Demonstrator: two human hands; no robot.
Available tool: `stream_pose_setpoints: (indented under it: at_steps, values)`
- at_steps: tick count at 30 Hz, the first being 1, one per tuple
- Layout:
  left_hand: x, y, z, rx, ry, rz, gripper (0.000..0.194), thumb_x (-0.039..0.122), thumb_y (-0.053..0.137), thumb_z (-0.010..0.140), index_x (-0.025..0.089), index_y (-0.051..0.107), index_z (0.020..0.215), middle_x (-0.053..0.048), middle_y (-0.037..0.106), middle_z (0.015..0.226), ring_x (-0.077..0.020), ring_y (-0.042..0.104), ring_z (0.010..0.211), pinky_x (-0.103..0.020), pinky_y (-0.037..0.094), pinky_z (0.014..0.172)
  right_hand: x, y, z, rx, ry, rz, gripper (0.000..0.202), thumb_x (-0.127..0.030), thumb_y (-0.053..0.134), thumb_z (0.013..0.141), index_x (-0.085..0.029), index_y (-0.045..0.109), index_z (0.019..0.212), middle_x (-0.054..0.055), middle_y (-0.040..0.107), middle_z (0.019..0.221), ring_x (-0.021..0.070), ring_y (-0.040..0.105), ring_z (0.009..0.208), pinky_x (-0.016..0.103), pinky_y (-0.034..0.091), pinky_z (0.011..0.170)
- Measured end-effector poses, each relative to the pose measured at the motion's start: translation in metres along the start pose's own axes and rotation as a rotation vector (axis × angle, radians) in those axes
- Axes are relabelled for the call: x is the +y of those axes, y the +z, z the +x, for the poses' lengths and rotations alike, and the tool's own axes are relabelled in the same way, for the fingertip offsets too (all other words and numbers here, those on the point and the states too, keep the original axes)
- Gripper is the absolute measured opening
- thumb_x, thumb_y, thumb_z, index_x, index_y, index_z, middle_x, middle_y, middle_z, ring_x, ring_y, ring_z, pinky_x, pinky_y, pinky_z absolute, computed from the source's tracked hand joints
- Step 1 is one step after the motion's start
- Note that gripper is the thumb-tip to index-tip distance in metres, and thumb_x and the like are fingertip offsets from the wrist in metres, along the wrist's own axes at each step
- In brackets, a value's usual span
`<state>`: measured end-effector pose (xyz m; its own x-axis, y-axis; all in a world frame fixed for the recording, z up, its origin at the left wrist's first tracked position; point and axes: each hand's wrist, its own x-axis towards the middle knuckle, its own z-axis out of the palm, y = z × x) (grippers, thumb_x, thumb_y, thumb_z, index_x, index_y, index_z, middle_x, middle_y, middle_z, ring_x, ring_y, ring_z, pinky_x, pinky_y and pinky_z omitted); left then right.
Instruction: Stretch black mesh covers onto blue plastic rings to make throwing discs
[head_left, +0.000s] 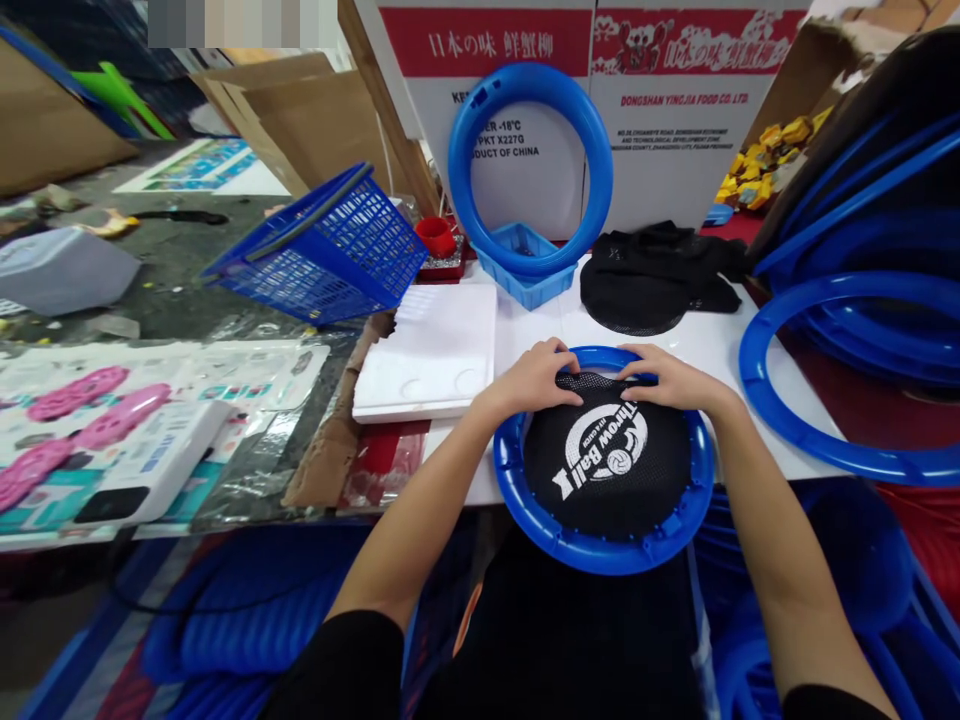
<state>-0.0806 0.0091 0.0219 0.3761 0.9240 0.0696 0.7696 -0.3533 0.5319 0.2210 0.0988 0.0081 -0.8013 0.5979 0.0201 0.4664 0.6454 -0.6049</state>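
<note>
A blue plastic ring rests partly on the white table edge and leans toward my body. Black mesh fabric with a white "Throw Ball" print covers most of its opening. At the far side, my left hand pinches the mesh edge near the rim. My right hand grips the same edge a little to the right, fingers curled over it. Between the hands the mesh edge sags, leaving a gap below the far rim. Behind the hands lies a pile of black mesh pieces.
Another blue ring stands upright against white cartons, by a light blue tray. A blue basket tilts at the left, behind a white foam block. More blue rings lie at the right. A power bank lies left.
</note>
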Motion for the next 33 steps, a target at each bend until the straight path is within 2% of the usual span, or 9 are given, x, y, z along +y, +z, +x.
stream_pose_setpoints:
  at_steps: [3,6,9,15,23,28,33]
  values:
    - [-0.002,-0.002,0.004,0.098,-0.008,-0.098,0.014,0.033,0.073,0.094,0.02,0.078,0.098,-0.01,0.068,0.115,-0.0272,0.067,0.109,-0.044,0.053,0.106,-0.004,0.002,0.002,0.053,-0.017,0.06,0.033,-0.056,0.077,0.091,-0.025,0.082,0.101,0.011,0.058,0.159,0.039,0.053,0.149,0.059,0.038,0.128]
    - [-0.005,-0.002,0.007,0.179,-0.05,-0.181,0.013,0.029,0.07,0.096,0.021,0.079,0.093,-0.007,0.076,0.104,-0.025,0.07,0.101,-0.041,0.054,0.1,-0.008,-0.001,0.002,0.112,-0.008,0.175,0.032,-0.055,0.077,0.091,-0.023,0.077,0.094,0.011,0.065,0.153,0.0367,0.06,0.142,0.055,0.041,0.125]
    - [-0.009,0.0,0.009,0.208,-0.09,-0.276,0.012,0.029,0.072,0.094,0.022,0.081,0.091,-0.005,0.082,0.1,-0.0239,0.073,0.099,-0.039,0.054,0.096,-0.007,-0.002,0.003,0.155,0.033,0.291,0.03,-0.053,0.075,0.092,-0.023,0.076,0.094,0.01,0.068,0.151,0.0365,0.063,0.14,0.055,0.041,0.124]
    - [-0.02,0.003,0.013,0.243,-0.154,-0.386,0.017,0.035,0.077,0.09,0.019,0.084,0.09,-0.007,0.084,0.095,-0.0231,0.073,0.091,-0.039,0.054,0.091,0.0,0.002,0.004,0.209,0.077,0.36,0.028,-0.049,0.069,0.095,-0.022,0.074,0.091,0.011,0.072,0.145,0.0349,0.068,0.131,0.056,0.046,0.119]
    - [-0.028,0.008,0.018,0.238,-0.254,-0.461,0.02,0.034,0.079,0.088,0.016,0.084,0.096,-0.009,0.082,0.092,-0.0207,0.07,0.085,-0.038,0.053,0.086,0.0,0.0,0.006,0.181,0.077,0.302,0.027,-0.044,0.064,0.098,-0.022,0.073,0.086,0.009,0.073,0.142,0.034,0.068,0.13,0.054,0.048,0.118]
    - [-0.023,0.011,0.018,0.299,-0.286,-0.436,0.029,0.033,0.081,0.086,0.015,0.082,0.109,-0.003,0.072,0.076,-0.017,0.063,0.072,-0.033,0.05,0.076,0.004,0.0,0.009,0.221,0.065,0.253,0.027,-0.046,0.067,0.097,-0.022,0.075,0.087,0.006,0.058,0.162,0.0325,0.062,0.141,0.052,0.045,0.123]
    - [-0.018,0.014,0.018,0.338,-0.259,-0.41,0.021,0.033,0.08,0.085,0.017,0.083,0.098,-0.001,0.07,0.072,-0.0161,0.059,0.069,-0.032,0.047,0.072,0.005,-0.014,0.006,0.052,0.08,0.323,0.033,-0.052,0.072,0.094,-0.022,0.075,0.082,0.007,0.071,0.147,0.0349,0.064,0.137,0.056,0.044,0.124]
